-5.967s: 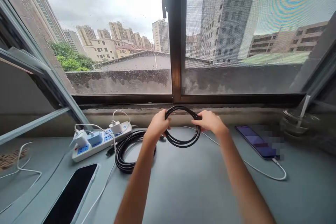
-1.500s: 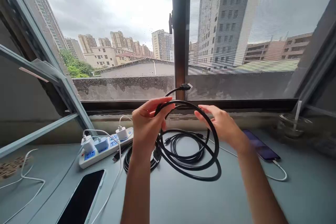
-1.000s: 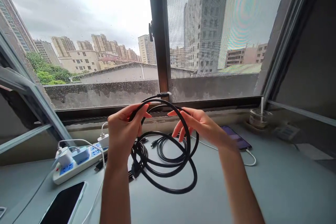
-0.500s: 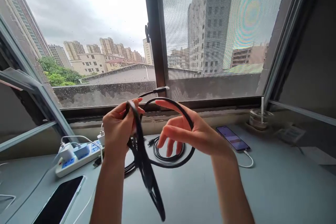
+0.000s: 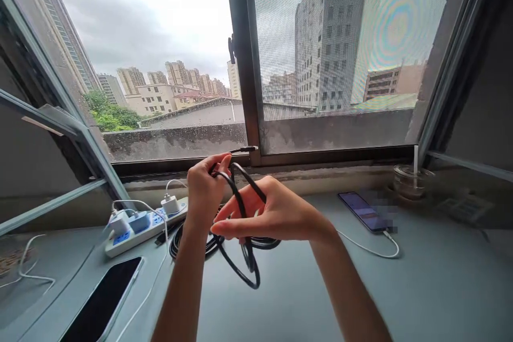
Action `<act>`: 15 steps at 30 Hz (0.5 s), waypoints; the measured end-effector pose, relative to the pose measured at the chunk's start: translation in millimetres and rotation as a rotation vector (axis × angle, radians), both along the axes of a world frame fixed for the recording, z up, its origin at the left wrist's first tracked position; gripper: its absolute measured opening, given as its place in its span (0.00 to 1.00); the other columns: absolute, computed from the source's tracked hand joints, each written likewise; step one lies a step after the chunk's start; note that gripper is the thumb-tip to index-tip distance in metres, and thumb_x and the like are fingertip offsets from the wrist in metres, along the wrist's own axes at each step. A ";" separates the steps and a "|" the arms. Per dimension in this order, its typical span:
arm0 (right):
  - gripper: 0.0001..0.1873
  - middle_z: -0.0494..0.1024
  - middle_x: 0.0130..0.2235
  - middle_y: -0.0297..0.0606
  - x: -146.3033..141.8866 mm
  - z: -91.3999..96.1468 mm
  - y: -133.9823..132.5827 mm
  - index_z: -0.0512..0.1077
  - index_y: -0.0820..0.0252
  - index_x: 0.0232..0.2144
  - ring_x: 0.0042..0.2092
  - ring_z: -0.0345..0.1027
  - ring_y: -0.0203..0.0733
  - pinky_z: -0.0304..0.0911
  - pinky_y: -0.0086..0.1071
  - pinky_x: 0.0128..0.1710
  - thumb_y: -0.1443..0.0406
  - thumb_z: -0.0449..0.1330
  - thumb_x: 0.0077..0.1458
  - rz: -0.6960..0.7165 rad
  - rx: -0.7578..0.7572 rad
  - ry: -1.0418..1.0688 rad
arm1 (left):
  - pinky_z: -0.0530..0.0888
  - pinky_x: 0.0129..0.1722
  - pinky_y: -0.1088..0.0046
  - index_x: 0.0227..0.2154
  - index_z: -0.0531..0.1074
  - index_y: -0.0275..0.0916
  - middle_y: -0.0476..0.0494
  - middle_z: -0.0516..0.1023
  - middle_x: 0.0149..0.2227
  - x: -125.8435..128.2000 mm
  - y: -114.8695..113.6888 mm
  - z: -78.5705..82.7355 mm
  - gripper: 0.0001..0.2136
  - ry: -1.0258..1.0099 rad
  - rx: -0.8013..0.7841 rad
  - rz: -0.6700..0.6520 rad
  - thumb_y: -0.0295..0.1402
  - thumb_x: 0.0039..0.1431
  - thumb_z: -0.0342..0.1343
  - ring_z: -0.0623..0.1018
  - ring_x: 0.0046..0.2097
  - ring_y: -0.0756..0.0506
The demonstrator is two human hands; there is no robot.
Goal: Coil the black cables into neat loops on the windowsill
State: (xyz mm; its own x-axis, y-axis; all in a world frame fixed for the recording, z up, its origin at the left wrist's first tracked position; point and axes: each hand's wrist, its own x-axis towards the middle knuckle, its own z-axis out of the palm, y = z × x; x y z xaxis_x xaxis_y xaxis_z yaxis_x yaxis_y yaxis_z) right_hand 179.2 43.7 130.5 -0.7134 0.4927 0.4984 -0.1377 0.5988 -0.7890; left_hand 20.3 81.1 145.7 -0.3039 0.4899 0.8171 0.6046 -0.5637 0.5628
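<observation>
My left hand (image 5: 205, 192) is raised over the grey table (image 5: 420, 288), its fingers closed on the top of a looped black cable (image 5: 239, 262). The cable's plug end (image 5: 247, 148) sticks out to the right above that hand. My right hand (image 5: 267, 212) is right next to the left, its fingers curled round the cable's loops, which hang down below both hands. Behind the hands, other coiled black cables (image 5: 188, 239) lie on the table, partly hidden.
A white power strip (image 5: 140, 222) with chargers lies at the left. A dark phone (image 5: 105, 302) lies at the front left. A lit phone (image 5: 363, 211) on a white lead (image 5: 372, 248) lies at the right. A glass jar (image 5: 412, 180) stands by the window.
Six seconds ago both hands held a small coil. Since then the coil opened into wide loops, and in the last second my right hand moved left and gathered them into a narrow hanging bundle.
</observation>
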 end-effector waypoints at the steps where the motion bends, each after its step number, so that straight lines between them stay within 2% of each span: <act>1: 0.17 0.76 0.27 0.35 -1.7 -0.5 -0.7 0.76 0.63 0.29 0.28 0.69 0.34 0.63 0.24 0.26 0.54 0.67 0.44 0.006 0.001 0.005 | 0.66 0.26 0.76 0.35 0.79 0.32 0.45 0.76 0.24 3.1 -0.2 -0.6 0.15 -0.002 -0.009 -0.014 0.39 0.51 0.57 0.71 0.26 0.50; 3: 0.16 0.76 0.26 0.34 -3.9 -0.8 -2.6 0.74 0.63 0.26 0.28 0.70 0.33 0.64 0.24 0.27 0.54 0.65 0.47 0.027 -0.010 0.018 | 0.66 0.25 0.76 0.36 0.79 0.32 0.45 0.76 0.24 7.6 -1.0 -1.0 0.15 -0.018 -0.014 -0.064 0.38 0.51 0.57 0.71 0.25 0.50; 6: 0.17 0.74 0.20 0.31 -1.2 0.2 -3.8 0.72 0.61 0.28 0.22 0.68 0.31 0.60 0.23 0.22 0.52 0.58 0.55 -0.002 -0.003 0.027 | 0.63 0.21 0.77 0.36 0.79 0.33 0.49 0.72 0.20 6.6 -4.9 0.5 0.14 -0.053 -0.036 -0.176 0.36 0.49 0.58 0.67 0.21 0.53; 8: 0.18 0.70 0.15 0.28 5.0 1.2 -2.5 0.71 0.60 0.29 0.17 0.62 0.28 0.57 0.22 0.21 0.52 0.54 0.58 -0.072 0.046 0.082 | 0.61 0.19 0.78 0.37 0.79 0.34 0.52 0.69 0.17 0.0 -11.4 2.7 0.15 -0.056 -0.090 -0.272 0.35 0.47 0.61 0.64 0.19 0.55; 10: 0.18 0.65 0.11 0.25 13.8 2.4 -0.2 0.69 0.60 0.28 0.13 0.54 0.26 0.53 0.21 0.18 0.51 0.54 0.59 -0.130 0.055 0.194 | 0.63 0.20 0.79 0.40 0.78 0.35 0.53 0.69 0.18 -9.7 -21.1 5.7 0.18 -0.030 -0.170 -0.376 0.35 0.43 0.64 0.65 0.19 0.55; 13: 0.18 0.58 0.09 0.22 28.8 6.3 0.7 0.66 0.59 0.26 0.11 0.45 0.25 0.40 0.22 0.12 0.50 0.56 0.56 -0.161 -0.096 0.390 | 0.70 0.29 0.79 0.45 0.77 0.39 0.47 0.78 0.27 -25.6 -37.4 10.6 0.23 0.003 -0.231 -0.502 0.36 0.41 0.67 0.73 0.27 0.53; 15: 0.18 0.52 0.09 0.20 38.4 10.7 -2.4 0.65 0.57 0.24 0.10 0.39 0.26 0.36 0.24 0.11 0.50 0.57 0.53 -0.156 -0.206 0.495 | 0.72 0.35 0.77 0.47 0.75 0.40 0.44 0.80 0.34 -35.5 -45.7 13.4 0.25 -0.034 -0.202 -0.531 0.38 0.43 0.67 0.77 0.33 0.50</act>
State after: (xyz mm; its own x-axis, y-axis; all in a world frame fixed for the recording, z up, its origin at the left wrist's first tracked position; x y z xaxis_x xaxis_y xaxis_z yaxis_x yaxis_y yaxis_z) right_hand 217.6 41.3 141.3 -0.3296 0.6960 0.6379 -0.4435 0.4823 -0.7554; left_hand -15.2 35.4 159.1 0.0022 0.7281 0.6855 0.2472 -0.6646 0.7051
